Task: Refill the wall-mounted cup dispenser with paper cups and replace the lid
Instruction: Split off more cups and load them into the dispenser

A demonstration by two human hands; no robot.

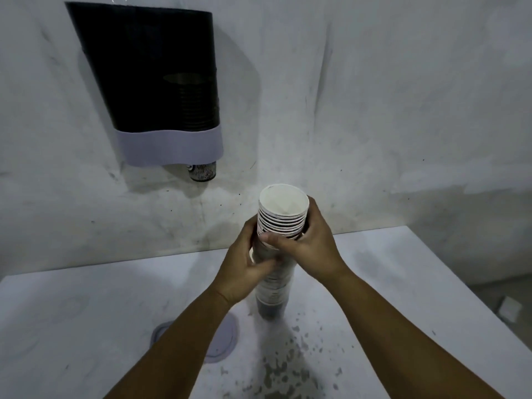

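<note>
A tall stack of white paper cups (283, 208) stands upright on the white table (86, 312). My left hand (244, 263) grips the stack's middle from the left. My right hand (308, 243) wraps around the upper rims from the right, thumb across the front. On the wall at the upper left hangs the cup dispenser (161, 82), dark and see-through with a pale band at the bottom. A short stack of cups shows inside it, and one cup (203, 171) pokes out below. The round grey lid (221, 338) lies flat on the table, partly hidden by my left forearm.
The scuffed white wall (374, 110) runs right behind the table. The table's right edge drops off to the floor, where a small white object (510, 308) lies. Dark flecks mark the table surface near me.
</note>
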